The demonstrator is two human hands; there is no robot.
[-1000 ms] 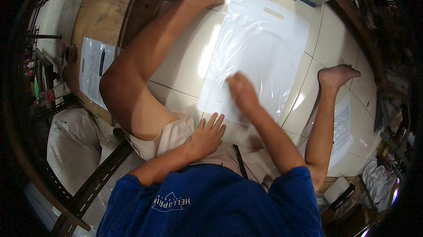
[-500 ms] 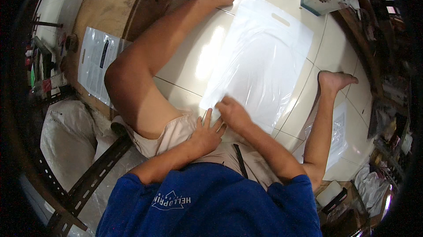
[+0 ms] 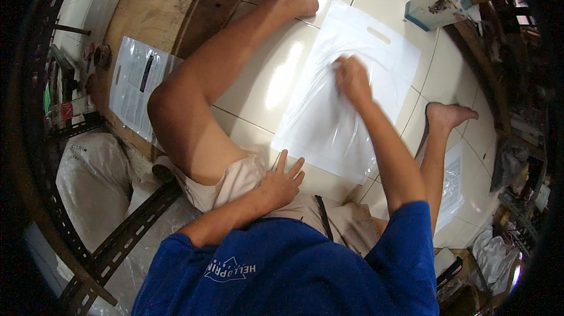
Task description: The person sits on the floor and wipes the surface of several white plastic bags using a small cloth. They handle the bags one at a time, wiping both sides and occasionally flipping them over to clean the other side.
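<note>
A white plastic bag (image 3: 305, 113) with a cut-out handle slot at its far end lies flat on the tiled floor between my legs. Its middle is wrinkled and shiny. My right hand (image 3: 353, 83) is closed and rests on the upper part of the bag, its fingers curled down and slightly blurred. What they hold, if anything, is hidden. Just off the bag's near edge, my left hand (image 3: 283, 184) lies open by my shorts with its fingers spread, holding nothing.
On the left, a printed clear-and-white bag (image 3: 132, 90) lies on a wooden board (image 3: 147, 4). Another printed sheet (image 3: 451, 184) is on the floor beyond my right leg. A stained plastic jug (image 3: 435, 7) stands at the far right. A slotted metal bar (image 3: 132, 222) runs at left.
My right hand has moved away from me, from the bag's near edge up across its surface, and the wrinkles have shifted. My left hand stays near the same place, fingers spread.
</note>
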